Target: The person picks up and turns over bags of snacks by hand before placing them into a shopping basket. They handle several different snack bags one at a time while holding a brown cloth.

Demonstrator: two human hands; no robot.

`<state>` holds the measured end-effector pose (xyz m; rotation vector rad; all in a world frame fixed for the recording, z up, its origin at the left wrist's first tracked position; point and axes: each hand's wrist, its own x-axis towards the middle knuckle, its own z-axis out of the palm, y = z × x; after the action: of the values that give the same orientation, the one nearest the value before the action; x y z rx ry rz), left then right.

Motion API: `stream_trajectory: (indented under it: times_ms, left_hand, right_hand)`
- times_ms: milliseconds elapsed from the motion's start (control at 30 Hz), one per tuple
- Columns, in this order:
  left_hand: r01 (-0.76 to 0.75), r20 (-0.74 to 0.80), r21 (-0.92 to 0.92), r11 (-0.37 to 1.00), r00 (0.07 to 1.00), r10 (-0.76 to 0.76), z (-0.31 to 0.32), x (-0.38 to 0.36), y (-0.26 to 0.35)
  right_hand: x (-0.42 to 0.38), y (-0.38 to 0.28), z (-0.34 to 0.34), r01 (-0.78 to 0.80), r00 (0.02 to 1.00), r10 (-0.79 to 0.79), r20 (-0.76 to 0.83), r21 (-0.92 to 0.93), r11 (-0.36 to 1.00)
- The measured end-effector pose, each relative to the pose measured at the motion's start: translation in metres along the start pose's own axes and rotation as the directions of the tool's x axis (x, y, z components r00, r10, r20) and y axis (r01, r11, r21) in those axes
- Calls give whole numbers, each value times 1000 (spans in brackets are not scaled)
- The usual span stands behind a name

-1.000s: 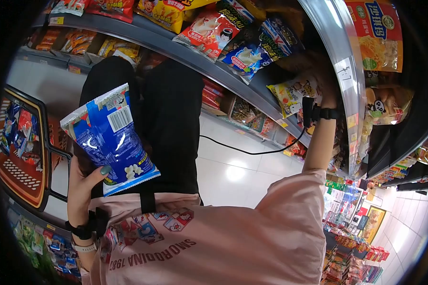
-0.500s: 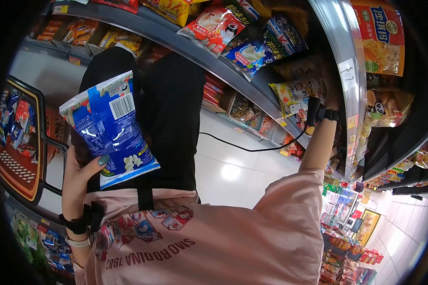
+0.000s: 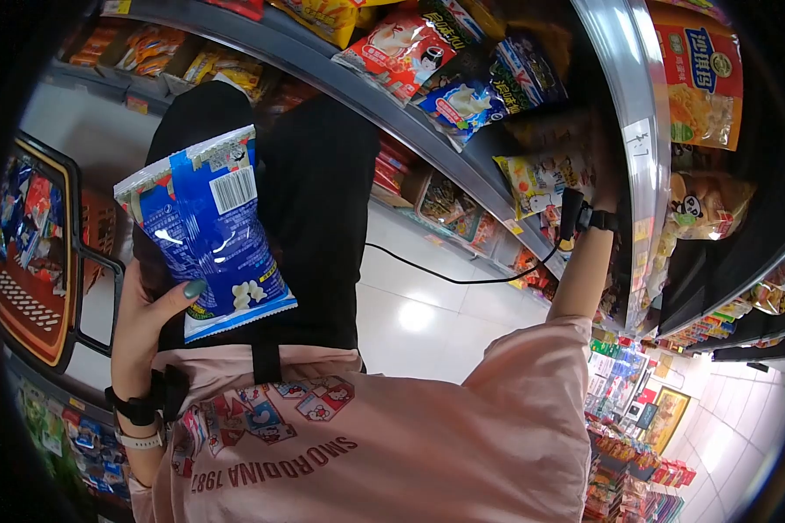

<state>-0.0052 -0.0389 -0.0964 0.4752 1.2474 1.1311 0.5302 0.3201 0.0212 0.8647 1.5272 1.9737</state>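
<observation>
My left hand holds a blue snack bag over my lap, its thumb pressed on the lower left of the bag and the other fingers hidden behind it. The bag shows its printed back with a barcode. My right arm reaches into the shelf at the right, where my right hand is in dark shadow beside a yellow and white snack bag. Its fingers cannot be made out. A black strap device sits on that wrist.
A brown basket with packets stands at the left. Shelf edges curve overhead, bearing a red bag and a smaller blue bag. An orange package is at the upper right. A black cable hangs above the floor.
The blue bag in my left hand has shifted slightly right and tilted a little. My right hand stays inside the shelf. The view has moved slightly.
</observation>
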Motion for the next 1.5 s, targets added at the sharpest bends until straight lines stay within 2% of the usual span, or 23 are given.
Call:
stream_trajectory:
  times_ms: [133, 167, 200, 300, 500, 667, 833, 933, 967, 1000, 1033, 1067, 1100, 1133, 1200, 1233, 1300, 1333, 1400, 1433, 1500]
  left_hand:
    - [10, 6, -4, 1000, 1000, -10, 0, 0, -1]
    - [8, 1, 2, 1000, 1000, -8, 2, -1, 1]
    - [7, -6, 7, 1000, 1000, -7, 3, -2, 1]
    - [-2, -17, 4, 1000, 1000, 2, 2, -2, 0]
    - [16, 9, 4, 1000, 1000, -16, 3, -1, 3]
    - [-3, -7, 18, 1000, 1000, 3, 4, -2, 2]
    - [5, -7, 22, 1000, 1000, -5, 1, -1, 2]
    - [29, -31, 17, 999, 999, -28, 2, -1, 1]
    - [17, -24, 23, 1000, 1000, -17, 3, -2, 1]
    - [5, -20, 30, 1000, 1000, -4, 2, -3, 2]
    - [5, -27, 32, 999, 1000, -4, 3, -4, 4]
    - [1, -11, 22, 1000, 1000, 0, 6, -4, 6]
    - [-5, 7, 11, 1000, 1000, 5, 7, -4, 7]
    - [-6, 8, 13, 1000, 1000, 6, 6, -4, 7]
    - [23, -26, 12, 1000, 999, -23, 4, -4, 3]
    - [24, -25, 9, 1000, 999, -24, 3, -4, 2]
    - [13, -42, 13, 1000, 999, -12, 2, -4, 1]
    - [13, -49, 13, 1000, 999, -12, 2, -4, 1]
    - [-12, -48, 30, 999, 999, 13, 3, -4, 1]
    - [-12, -46, 33, 999, 999, 13, 3, -3, 1]
    - [-8, -49, 10, 1000, 999, 9, 5, -1, 0]
  right_hand:
    - [-7, 1, -1, 86, 996, -86, 1, -23, 996]
    - [-9, -9, 20, -116, 993, 79, 87, 608, 785]
    - [-10, -15, 30, -280, 956, 150, 254, 940, 196]
    - [-2, -14, 24, -289, 944, 201, 262, 950, 121]
    - [1, -12, 18, -301, 950, 150, 275, 933, 195]
    - [-4, -4, -6, -293, 956, 79, 283, 902, 317]
    - [-2, 12, -56, -302, 943, -39, 329, 901, 311]
    - [-4, 13, -61, -310, 931, -87, 353, 895, 321]
    - [-8, 7, -52, -35, 980, -145, 138, 830, 557]
    - [-10, 2, -43, 234, 965, -254, -63, 646, 727]
    - [-9, 3, -48, 234, 965, -252, -67, 650, 723]
    - [-9, 7, -56, 0, 982, -175, 65, 937, 348]
    - [-8, 11, -64, -240, 961, -168, 218, 964, -119]
    - [-10, 12, -64, -241, 961, -167, 220, 963, -120]
    - [-12, 16, -62, -402, 904, -206, 375, 910, -106]
    - [-14, 20, -63, -401, 904, -207, 375, 910, -104]
    - [-16, 29, -64, -387, 879, -374, 297, 902, -193]
    - [-16, 36, -73, -382, 880, -375, 291, 903, -198]
    - [-16, 51, -98, -413, 884, -380, 272, 836, -361]
    - [-17, 53, -104, -415, 883, -380, 275, 835, -362]
    - [-22, 56, -111, -392, 868, -373, 327, 913, -112]
